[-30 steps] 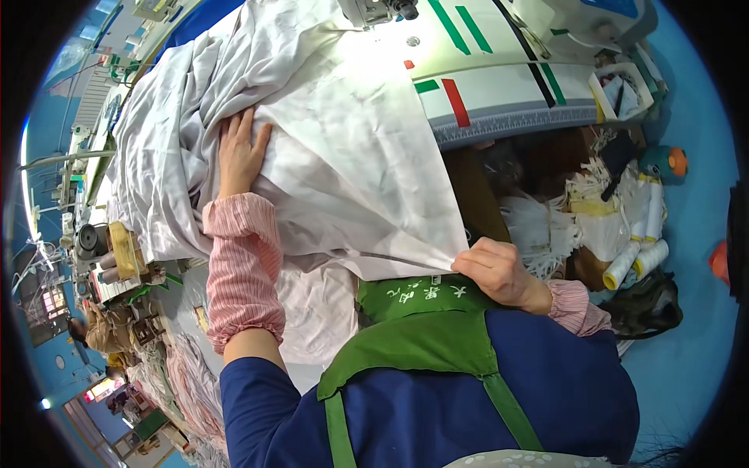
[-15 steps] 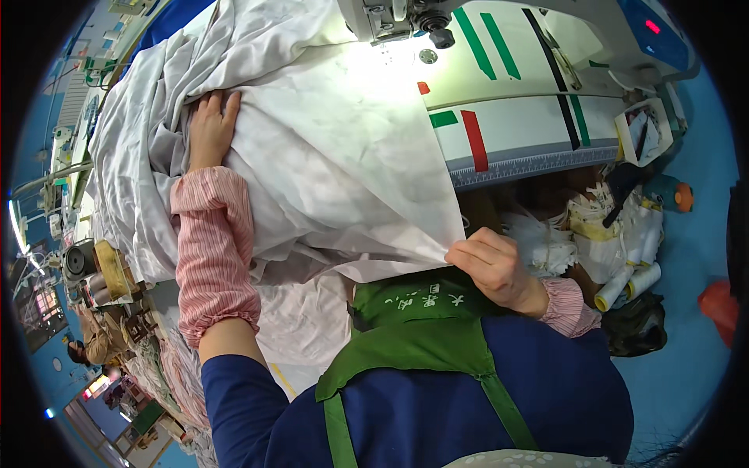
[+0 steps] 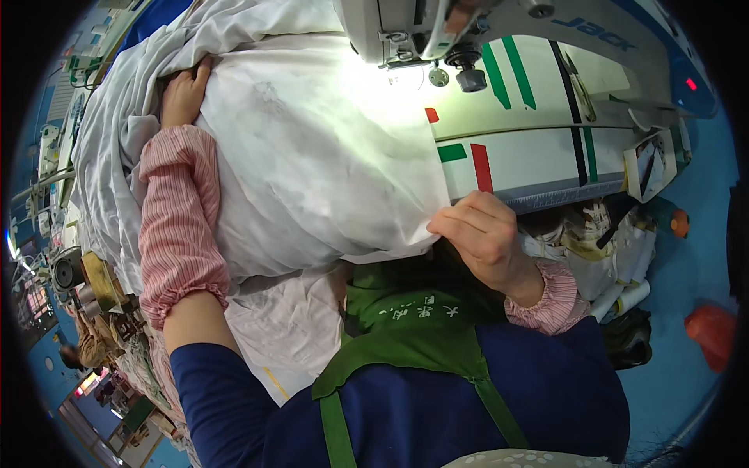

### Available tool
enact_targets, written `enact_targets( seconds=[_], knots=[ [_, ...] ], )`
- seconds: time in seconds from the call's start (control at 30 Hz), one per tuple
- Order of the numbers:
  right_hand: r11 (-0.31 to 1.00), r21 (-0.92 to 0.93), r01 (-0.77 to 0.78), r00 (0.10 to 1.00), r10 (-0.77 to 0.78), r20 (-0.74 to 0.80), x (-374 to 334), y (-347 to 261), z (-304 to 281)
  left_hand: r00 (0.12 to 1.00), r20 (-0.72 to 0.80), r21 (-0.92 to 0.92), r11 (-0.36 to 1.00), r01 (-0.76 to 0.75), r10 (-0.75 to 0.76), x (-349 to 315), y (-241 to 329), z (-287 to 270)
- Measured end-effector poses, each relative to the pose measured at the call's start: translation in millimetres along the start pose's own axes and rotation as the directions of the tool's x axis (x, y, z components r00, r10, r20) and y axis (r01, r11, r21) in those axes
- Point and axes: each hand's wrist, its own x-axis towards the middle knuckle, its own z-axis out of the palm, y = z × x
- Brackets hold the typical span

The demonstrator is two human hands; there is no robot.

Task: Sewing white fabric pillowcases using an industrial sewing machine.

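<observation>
A large sheet of white fabric [image 3: 312, 156] covers the left and middle of the sewing table and hangs over its front edge. My left hand [image 3: 186, 95] lies on the cloth at the far left, fingers stretched out, their tips partly under a bunched fold. My right hand [image 3: 482, 234] pinches the cloth's near right corner between thumb and fingers at the table's front edge. The cloth's far right part lies under the lit head of a sewing machine [image 3: 406, 35]; bright glare hides the needle area.
Green, red and black tape strips [image 3: 481, 167] mark the white table, with a ruler strip [image 3: 562, 193] along its front. Tweezers [image 3: 580, 86] lie at the right, near a small white box [image 3: 650, 165]. Below are thread cones [image 3: 630, 296] and a dark bag [image 3: 628, 341].
My left hand has slid left and farther away over the cloth. The right hand has moved slightly left and away from me with the pinched corner, and the cloth is spread flatter. The view has shifted.
</observation>
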Motion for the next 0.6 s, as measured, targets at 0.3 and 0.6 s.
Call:
enact_targets(
  seconds=[0.3, 0.6],
  knots=[
    [0.996, 0.079, -0.052, 0.999, 0.052, 0.007, 48.6, 22.8, 4.1, 0.973, 0.104, -0.111, 0.97, 0.216, -0.205, 62.8, -51.7, 22.3],
    [0.985, 0.113, -0.131, 0.991, 0.126, 0.051, 88.5, 53.5, 6.5, 0.974, 0.06, -0.177, 0.958, 0.226, -0.219, 112.3, -93.1, 44.3]
  ],
)
